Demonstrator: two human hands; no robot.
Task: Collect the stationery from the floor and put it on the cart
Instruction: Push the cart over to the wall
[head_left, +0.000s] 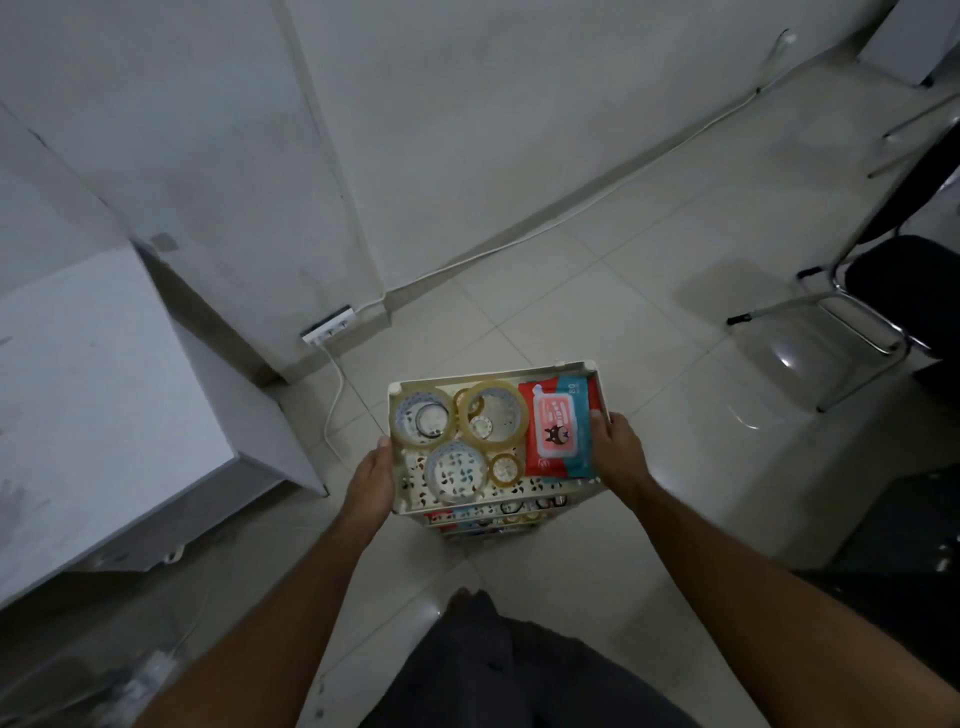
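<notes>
- Two hands are on the cart: my left hand grasps its left edge with the thumb up along the rim, and my right hand grasps the right edge, thumb lying on the wipes pack. Each grip is closed on the cart's rim, nothing else in either.
- The top tray already carries the stationery: three large tape rolls and a few smaller ones nested or just beside them fill the left and middle, the red-and-blue wipes pack lies along the right edge.
- Lower shelves show below the near edge with more small, colourful items; too cramped to name them.
- I see no loose stationery on the tiled floor around the cart, so I judge the collecting done or nearly so. What may be left is checking the dim lower left corner of the view, where some pale clutter lies that I cannot identify.
- The room is dim. The cart stands on glossy pale tiles near a wall corner, with a power strip and its white cable just beyond the cart's far left corner.
- A white cabinet sits to the left, a chrome-legged chair to the right, well apart from the cart.
</notes>
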